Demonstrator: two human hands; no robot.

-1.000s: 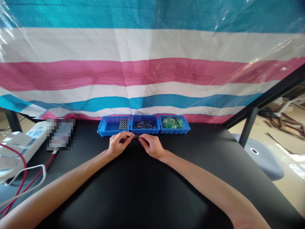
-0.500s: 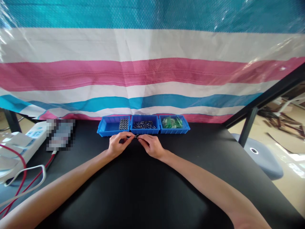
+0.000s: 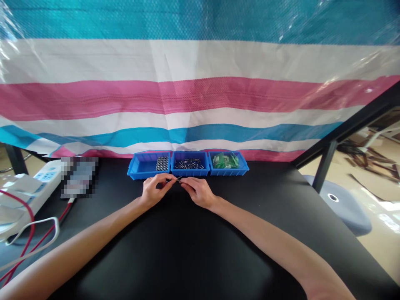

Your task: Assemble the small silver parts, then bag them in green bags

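My left hand (image 3: 155, 189) and my right hand (image 3: 199, 191) meet fingertip to fingertip, just in front of the middle bin. Between the two pinches shows a thin, dark, shiny metal piece (image 3: 178, 179), too small to tell its exact kind. The fingers cover most of it. Behind the hands stand three blue bins in a row. Small round metal parts (image 3: 162, 163) fill the right end of the left bin (image 3: 142, 165). Loose slim metal pins or screws (image 3: 189, 163) lie in the middle bin (image 3: 190, 172). Green and clear plastic pieces (image 3: 225, 160) are in the right bin (image 3: 229, 171).
The black table (image 3: 175, 250) carries a white power strip (image 3: 37, 183) with red and white cables (image 3: 29, 229) at the left, beside a blurred-out device (image 3: 79, 177). A striped tarp (image 3: 200, 96) hangs behind the bins. A grey stool (image 3: 346, 206) is beyond the right edge.
The metal piece between my fingertips shows a slightly different angle and less of its length. Both hands stay in nearly the same place; the bins have not moved.
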